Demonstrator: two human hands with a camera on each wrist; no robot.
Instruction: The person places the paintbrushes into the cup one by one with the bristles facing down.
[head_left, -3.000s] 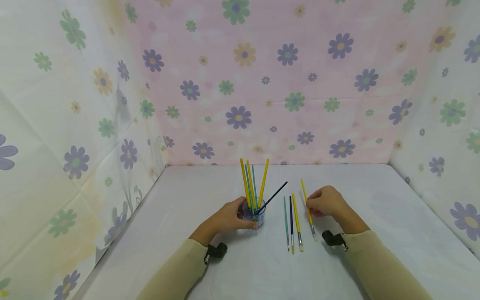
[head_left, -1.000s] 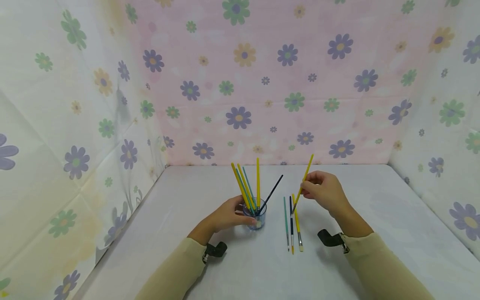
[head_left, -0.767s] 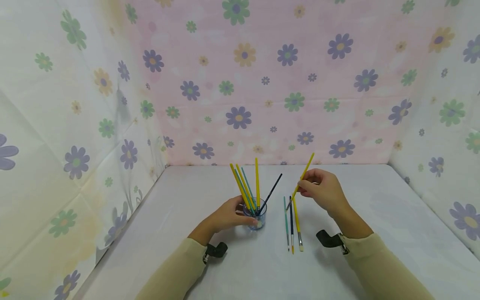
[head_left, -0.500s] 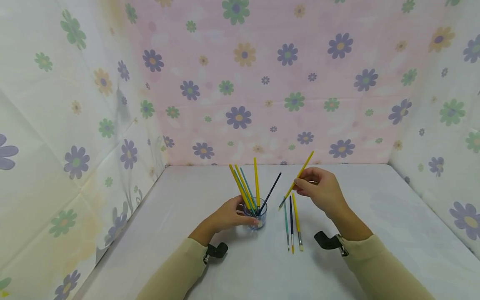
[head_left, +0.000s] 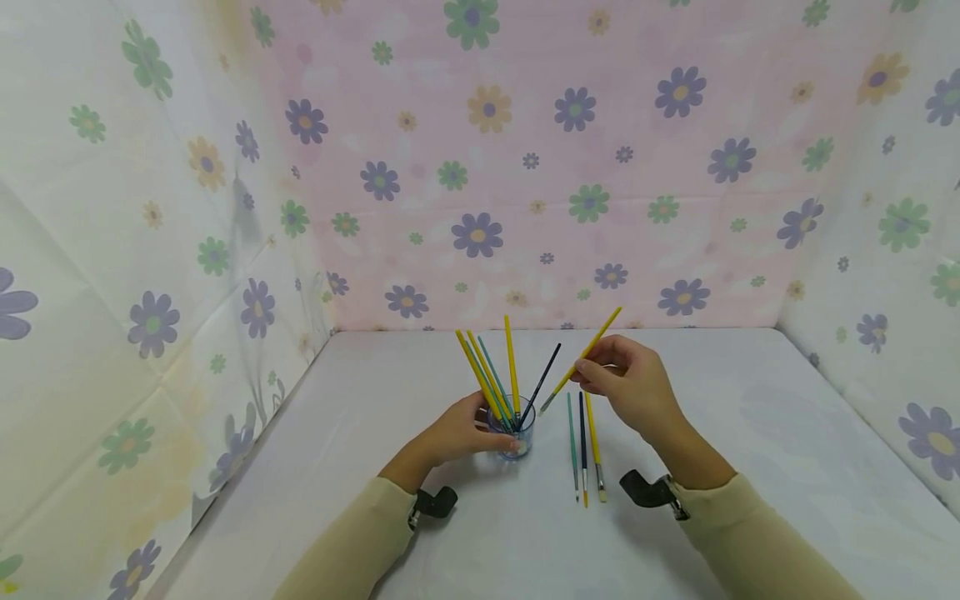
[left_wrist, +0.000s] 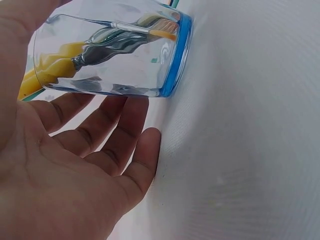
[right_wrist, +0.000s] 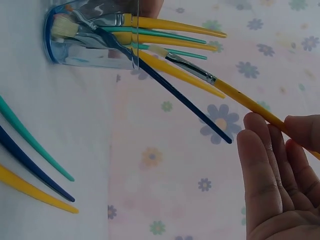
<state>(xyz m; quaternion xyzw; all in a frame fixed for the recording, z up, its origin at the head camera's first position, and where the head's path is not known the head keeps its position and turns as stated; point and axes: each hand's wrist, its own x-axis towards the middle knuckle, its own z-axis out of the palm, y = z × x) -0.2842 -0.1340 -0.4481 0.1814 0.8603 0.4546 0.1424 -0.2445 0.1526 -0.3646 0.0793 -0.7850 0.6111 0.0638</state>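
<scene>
Just off the right hand (head_left: 626, 385), to its left, stands the clear glass cup (head_left: 516, 427) with its blue base, already bristling with yellow, teal and dark blue brushes. That hand pinches a yellow paintbrush (head_left: 581, 359) between thumb and fingertips, bristle end angled down toward the cup's mouth but not yet over it. The left hand (head_left: 457, 433) wraps its fingers round the cup, steadying it on the surface (head_left: 750, 433). Below the right hand three more brushes (head_left: 583, 450) lie side by side. I'd judge the step is loading this brush; next it needs tipping steeper and lowering between the handles without snagging them.
</scene>
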